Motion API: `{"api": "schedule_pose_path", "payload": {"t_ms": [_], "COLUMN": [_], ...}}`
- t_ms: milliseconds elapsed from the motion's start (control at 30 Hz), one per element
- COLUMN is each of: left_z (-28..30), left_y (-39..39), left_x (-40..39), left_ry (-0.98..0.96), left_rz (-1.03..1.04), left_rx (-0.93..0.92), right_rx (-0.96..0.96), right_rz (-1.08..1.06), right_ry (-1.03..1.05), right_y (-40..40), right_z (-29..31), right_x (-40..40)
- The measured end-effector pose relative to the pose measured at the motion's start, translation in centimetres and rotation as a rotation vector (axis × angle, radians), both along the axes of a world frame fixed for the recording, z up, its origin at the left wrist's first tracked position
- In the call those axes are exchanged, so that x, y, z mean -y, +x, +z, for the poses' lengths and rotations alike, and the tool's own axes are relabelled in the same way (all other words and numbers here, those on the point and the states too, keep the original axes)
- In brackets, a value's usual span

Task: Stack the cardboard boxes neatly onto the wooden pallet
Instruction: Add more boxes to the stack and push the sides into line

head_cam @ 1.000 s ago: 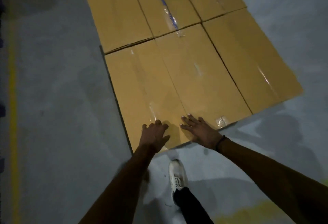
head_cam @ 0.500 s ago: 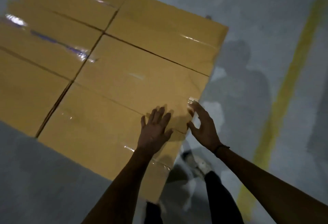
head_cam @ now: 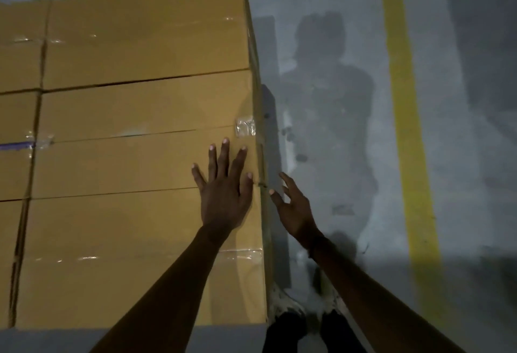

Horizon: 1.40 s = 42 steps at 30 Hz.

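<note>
Brown cardboard boxes [head_cam: 145,106], flat-topped and sealed with clear tape, packed edge to edge in rows, filling the left half of the view; narrow dark seams between neighbours, tops level with one another. Stacked above the grey concrete floor [head_cam: 321,134], right-hand side wall dropping straight down beside it. Whatever bears the stack hidden underneath, so no telling from here.

Left hand [head_cam: 223,187] laid flat on top of the nearest right-hand box, palm down, fingers straight and spread, fingertips pointing away toward a crinkled patch of clear tape [head_cam: 245,127] at the box edge. Gripping nothing.

Right hand [head_cam: 293,207] just off the right edge of the stack, fingers loosely spread and apart, thumb reaching toward the side wall of the same box; touching the cardboard or a hair short of it, hard to say in this dim, soft view. Holding nothing.

A strip of blue-printed tape [head_cam: 16,145] on a box at the far left edge. A broad yellow painted line [head_cam: 405,117] running up the floor to the right, well apart from the stack. A dark shadow of a person [head_cam: 327,78] cast on the floor between stack and line. Dark trouser legs and pale shoes [head_cam: 285,305] at the bottom, close beside the stack's near right corner.
</note>
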<state>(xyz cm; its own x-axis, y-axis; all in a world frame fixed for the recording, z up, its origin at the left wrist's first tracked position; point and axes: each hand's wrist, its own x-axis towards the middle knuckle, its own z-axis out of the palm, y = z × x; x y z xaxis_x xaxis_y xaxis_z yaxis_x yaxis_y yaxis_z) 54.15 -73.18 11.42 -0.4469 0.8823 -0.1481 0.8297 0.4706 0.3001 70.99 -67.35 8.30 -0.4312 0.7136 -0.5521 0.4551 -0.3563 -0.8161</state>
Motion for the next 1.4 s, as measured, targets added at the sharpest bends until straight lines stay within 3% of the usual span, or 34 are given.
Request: {"api": "schedule_pose_path", "payload": {"t_ms": [167, 333, 533, 667, 833, 967, 1167, 1333, 1400], "left_z": [-0.1, -1.0, -1.5, -1.4, -1.3, -1.2, -1.1, -1.3, -1.5], "left_y": [0.3, 0.2, -0.1, 0.1, 0.2, 0.3, 0.5, 0.3, 0.3], "left_x": [0.2, 0.1, 0.1, 0.1, -0.1, -0.1, -0.4, -0.3, -0.3], "left_ry": [0.007, 0.034, 0.038, 0.056, 0.048, 0.051, 0.043, 0.046, 0.051], "left_rz": [0.019, 0.010, 0.004, 0.009, 0.010, 0.010, 0.008, 0.009, 0.006], "left_rx": [0.008, -0.015, -0.024, -0.027, -0.042, -0.046, -0.029, -0.038, -0.051], "right_rx": [-0.065, -0.153, -0.233, -0.287, -0.251, -0.261, -0.258, -0.230, -0.199], "right_rz": [0.034, -0.138, -0.123, -0.248, -0.153, -0.269, -0.135, -0.517, -0.448], "right_ry": [-0.095, -0.248, -0.449, -0.459, -0.509, -0.534, -0.542, -0.536, -0.550], "right_y": [0.1, -2.3, -5.5, -5.3, -6.4, -5.7, -6.9, -5.2, -6.0], "right_z": [-1.0, -4.3, -7.6, -7.3, -8.6, -9.6, -12.1, -14.4, -15.4], "right_x": [1.5, 0.8, 2.0, 0.5, 0.5, -0.4, 0.7, -0.4, 0.2]}}
